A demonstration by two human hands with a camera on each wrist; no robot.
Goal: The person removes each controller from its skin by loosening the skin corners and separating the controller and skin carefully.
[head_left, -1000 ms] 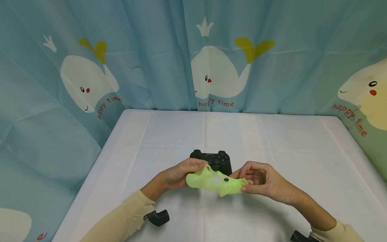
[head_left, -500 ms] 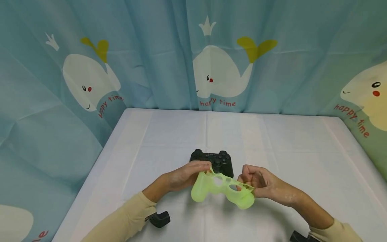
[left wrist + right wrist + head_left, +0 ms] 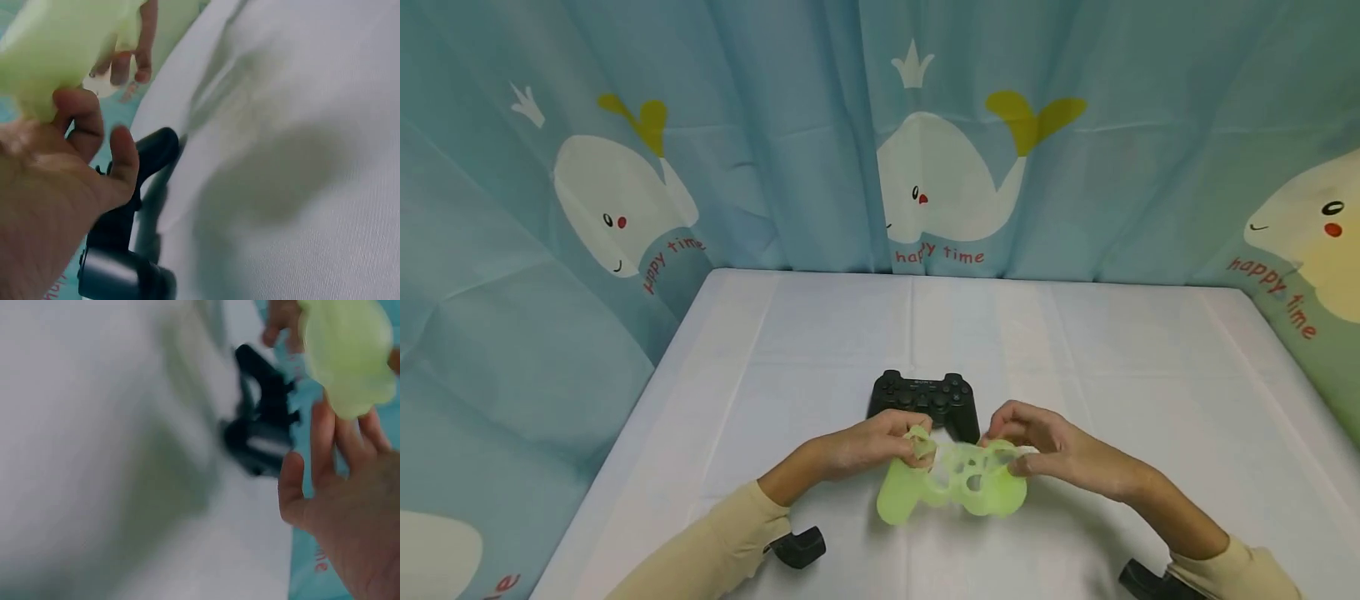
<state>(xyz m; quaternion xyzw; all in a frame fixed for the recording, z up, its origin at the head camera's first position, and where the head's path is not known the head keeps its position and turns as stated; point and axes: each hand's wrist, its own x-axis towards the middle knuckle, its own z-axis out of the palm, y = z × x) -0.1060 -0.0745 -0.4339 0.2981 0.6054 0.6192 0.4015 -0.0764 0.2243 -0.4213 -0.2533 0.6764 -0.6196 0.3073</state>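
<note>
Between both hands, above the table, is a soft pale-green controller cover [image 3: 961, 479] with round holes in its face. My left hand [image 3: 874, 442] pinches its upper left corner, thumb and fingers around the edge. At the other end, my right hand [image 3: 1060, 450] grips the upper right part with thumb and fingertips. A black game controller [image 3: 928, 400] lies on the table just behind the cover, its near side partly hidden by the left hand. In the right wrist view the green cover [image 3: 350, 356] overlaps the fingertips, and the black controller [image 3: 265, 419] shows beyond them.
The table [image 3: 1075, 350] is covered with a white cloth. A blue curtain [image 3: 805, 150] with whale prints hangs behind and at the sides. Black wrist-worn devices [image 3: 799, 547] stick out near both sleeves.
The cover has turned from edge-on to face-on, its holed face now showing. The left hand has shifted slightly right and nearer, with fingers over the cover's corner. The black controller has stayed in place.
</note>
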